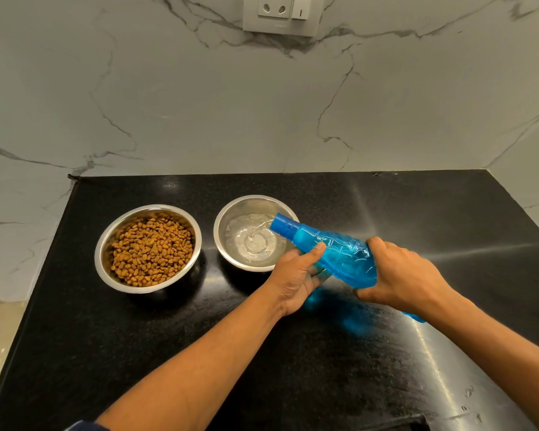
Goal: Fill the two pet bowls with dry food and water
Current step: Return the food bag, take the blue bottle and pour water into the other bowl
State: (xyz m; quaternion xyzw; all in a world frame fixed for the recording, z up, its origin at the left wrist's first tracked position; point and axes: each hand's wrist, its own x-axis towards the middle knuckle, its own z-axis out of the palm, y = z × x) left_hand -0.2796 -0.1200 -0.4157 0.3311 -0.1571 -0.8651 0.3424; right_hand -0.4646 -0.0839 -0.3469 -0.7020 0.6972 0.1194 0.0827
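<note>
Two steel bowls stand side by side on the black counter (293, 353). The left bowl (148, 247) is heaped with brown dry food. The right bowl (231, 219) holds a little water, and a thin stream runs into it from the mouth of a blue plastic bottle (333, 250). The bottle is tilted down to the left, its neck over the bowl's right rim. My left hand (296, 278) holds the bottle from below near its middle, thumb on top. My right hand (402, 275) grips the bottle's lower body.
A grey marble wall rises behind and on both sides of the counter, with a socket and switch plate (282, 14) high on it. The counter's left edge runs diagonally at the lower left. A blue glow from the bottle lies on the counter.
</note>
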